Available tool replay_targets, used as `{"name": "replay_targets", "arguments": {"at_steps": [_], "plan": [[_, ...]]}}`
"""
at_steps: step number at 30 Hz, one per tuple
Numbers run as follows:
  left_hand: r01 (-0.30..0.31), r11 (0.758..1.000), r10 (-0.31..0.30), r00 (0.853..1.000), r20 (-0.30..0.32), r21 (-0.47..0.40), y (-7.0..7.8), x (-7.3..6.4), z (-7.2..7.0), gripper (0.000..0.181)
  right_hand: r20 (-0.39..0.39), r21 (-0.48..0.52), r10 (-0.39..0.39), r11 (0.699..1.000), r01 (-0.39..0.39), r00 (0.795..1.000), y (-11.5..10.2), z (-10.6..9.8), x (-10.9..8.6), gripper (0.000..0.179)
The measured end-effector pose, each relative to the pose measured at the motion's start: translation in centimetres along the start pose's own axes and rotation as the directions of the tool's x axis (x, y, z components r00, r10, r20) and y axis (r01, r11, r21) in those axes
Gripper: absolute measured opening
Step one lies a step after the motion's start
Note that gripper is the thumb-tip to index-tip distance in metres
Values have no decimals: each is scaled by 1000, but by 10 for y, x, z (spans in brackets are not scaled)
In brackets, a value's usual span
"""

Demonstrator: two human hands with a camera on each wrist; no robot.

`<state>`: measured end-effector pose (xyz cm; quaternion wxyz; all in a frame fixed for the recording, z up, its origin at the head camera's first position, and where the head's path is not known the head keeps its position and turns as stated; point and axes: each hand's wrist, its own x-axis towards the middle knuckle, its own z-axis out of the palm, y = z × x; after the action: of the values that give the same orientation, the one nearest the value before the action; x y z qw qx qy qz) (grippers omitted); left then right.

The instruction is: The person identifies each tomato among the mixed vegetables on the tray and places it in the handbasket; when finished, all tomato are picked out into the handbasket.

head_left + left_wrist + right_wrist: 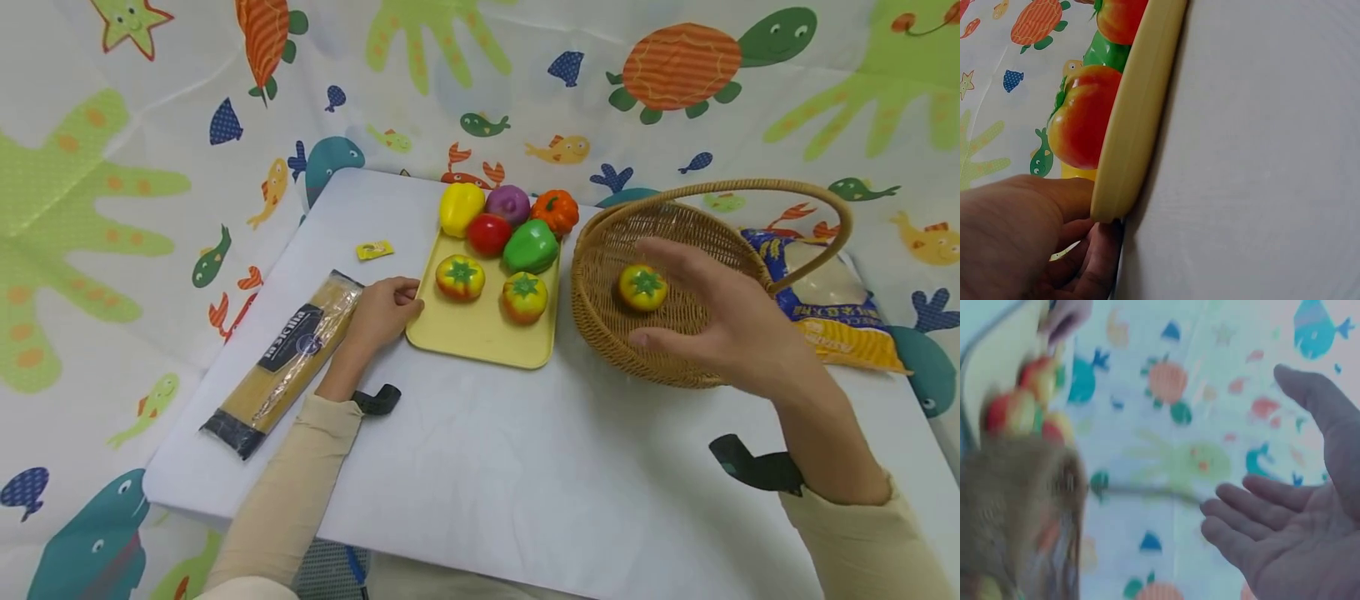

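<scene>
My left hand [384,315] grips the left edge of a yellow tray [480,340]; the left wrist view puts the thumb above the rim and fingers beneath it. On the tray lie two yellow-red tomatoes [461,277], a green bell pepper [531,247], a red tomato-like vegetable [489,235], a yellow bell pepper [461,209], a purple onion [508,205] and an orange pumpkin [555,212]. Over the wicker basket [600,333] my right hand [738,321] hovers with fingers extended and nothing in it. One yellow-red tomato [642,288] sits inside the basket.
Left of the tray lies a pack of spaghetti [300,350], with a small yellow packet [374,250] above it. A blue and yellow bag [832,292] lies behind the basket's right side. The basket's tall handle [840,217] arches toward the right. A patterned cloth hangs behind the white table [480,467].
</scene>
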<state>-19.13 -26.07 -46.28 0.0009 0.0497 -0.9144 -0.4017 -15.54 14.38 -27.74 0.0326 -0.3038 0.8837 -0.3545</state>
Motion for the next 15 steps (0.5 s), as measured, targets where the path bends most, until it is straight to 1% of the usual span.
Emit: {"name": "replay_targets", "arguments": {"at_steps": [2, 5, 9, 12, 15], "plan": [[2, 1000, -2, 1000, 1, 7, 1, 1, 0, 42, -44, -8, -46, 999, 46, 998, -9, 15, -4, 89], [7, 1000, -7, 1000, -1, 11, 3, 0, 0, 42, -116, -29, -106, 994, 103, 988, -20, 42, -8, 91], [4, 1000, -4, 1000, 5, 18, 3, 0, 0, 43, -193, 18, -156, 987, 162, 969, -30, 82, -7, 95], [6, 1000, -6, 1000, 2, 22, 3, 0, 1, 43, -204, 106, -136, 981, 160, 970, -32, 112, -1, 97], [10, 1000, -9, 1000, -2, 22, 2, 1, 2, 42, -190, 155, -78, 982, 109, 979, -26, 138, 11, 99]]}}
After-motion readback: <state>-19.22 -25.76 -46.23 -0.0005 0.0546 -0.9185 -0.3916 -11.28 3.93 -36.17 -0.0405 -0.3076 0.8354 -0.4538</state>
